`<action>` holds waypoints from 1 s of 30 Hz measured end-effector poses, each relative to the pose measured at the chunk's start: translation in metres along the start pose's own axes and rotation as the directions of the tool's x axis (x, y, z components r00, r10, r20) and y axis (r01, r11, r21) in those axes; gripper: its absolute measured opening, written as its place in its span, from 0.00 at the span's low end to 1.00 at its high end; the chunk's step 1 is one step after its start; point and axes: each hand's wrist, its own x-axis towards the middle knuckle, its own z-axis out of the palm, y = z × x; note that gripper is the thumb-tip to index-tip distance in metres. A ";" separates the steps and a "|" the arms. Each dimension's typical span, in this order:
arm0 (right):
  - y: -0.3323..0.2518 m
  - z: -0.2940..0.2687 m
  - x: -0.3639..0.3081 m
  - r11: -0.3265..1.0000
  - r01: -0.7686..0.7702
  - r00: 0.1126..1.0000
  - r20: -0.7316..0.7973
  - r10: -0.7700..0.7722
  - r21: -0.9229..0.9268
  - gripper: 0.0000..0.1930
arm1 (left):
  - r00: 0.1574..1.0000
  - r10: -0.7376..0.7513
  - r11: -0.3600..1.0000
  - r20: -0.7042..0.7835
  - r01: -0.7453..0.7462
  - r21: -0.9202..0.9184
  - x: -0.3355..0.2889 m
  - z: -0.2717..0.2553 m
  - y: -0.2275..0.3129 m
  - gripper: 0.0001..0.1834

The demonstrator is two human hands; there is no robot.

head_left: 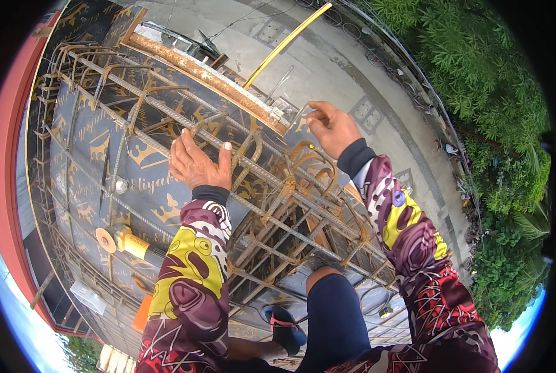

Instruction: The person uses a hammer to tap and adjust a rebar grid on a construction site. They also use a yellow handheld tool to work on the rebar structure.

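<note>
Knee [334, 298] bent over a rusty rebar cage [278, 211], left hand [197, 163] gripping a bar [166, 115], right hand [332, 127] pinching tie wire [298, 115]; many crossings look untied

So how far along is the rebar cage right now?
Done, by the look of it: the rebar cage already stands assembled, long bars running through rusty stirrups over the dark formwork panel. In hand: the left hand grips a long bar, while the right hand pinches thin wire at the cage's top corner. Which joints remain untied is too small to tell.
</note>
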 end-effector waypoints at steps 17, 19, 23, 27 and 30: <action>0.076 -0.042 -0.539 0.871 -0.490 0.804 -0.369 0.466 0.034 0.11 | 0.984 0.048 0.983 -0.169 -0.077 -0.166 -0.070 -0.128 -0.065 0.37; 0.079 -0.034 -0.550 0.878 -0.472 0.808 -0.359 0.467 0.081 0.11 | 0.957 -0.195 0.962 -0.217 0.144 -0.231 -0.118 -0.153 -0.110 0.35; 0.089 -0.015 -0.546 0.909 -0.401 0.850 -0.323 0.415 0.113 0.12 | 0.590 -0.803 0.596 -0.084 0.790 -0.146 -0.193 -0.153 -0.218 0.47; 0.084 -0.017 -0.563 0.937 -0.346 0.873 -0.353 0.338 0.042 0.12 | 0.357 -0.926 0.332 0.119 0.924 -0.191 -0.212 -0.141 -0.245 0.62; 0.100 -0.031 -0.587 0.933 -0.356 0.873 -0.372 0.314 -0.048 0.13 | 0.385 -0.896 0.313 0.222 0.901 -0.299 -0.203 -0.124 -0.258 0.65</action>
